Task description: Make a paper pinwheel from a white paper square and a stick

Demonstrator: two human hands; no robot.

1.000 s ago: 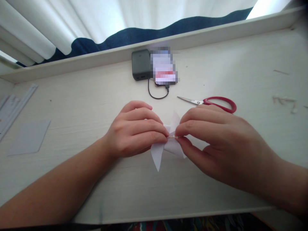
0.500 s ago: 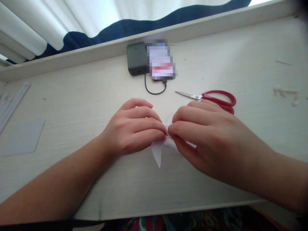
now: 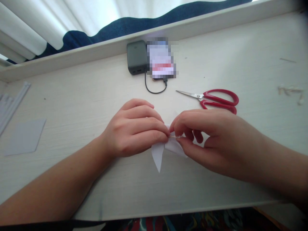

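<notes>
A piece of white paper [image 3: 158, 157] with pointed flaps is between my two hands, low over the table. My left hand [image 3: 137, 128] is closed on its left part, fingers pressed together and thumb hidden. On the other side, my right hand [image 3: 207, 134] pinches at the paper with the index finger and thumb, the other fingers curled beneath. A thin pale strand [image 3: 173, 137] runs across the paper between the fingertips; I cannot tell whether it is thread or a stick. Just beyond my right hand lie red-handled scissors [image 3: 220, 98], blades pointing left.
A dark power bank [image 3: 137, 57] is cabled to a phone [image 3: 161, 61] by the table's raised back edge. At left are a square paper sheet [image 3: 25, 137] and white strips [image 3: 14, 104]. Small pale scraps [image 3: 291, 90] lie at right, below a white and blue curtain [image 3: 125, 27].
My right hand has shifted slightly right and down and its fingers have loosened apart, baring the thin strand and more of the scissors. My left hand stays on the paper.
</notes>
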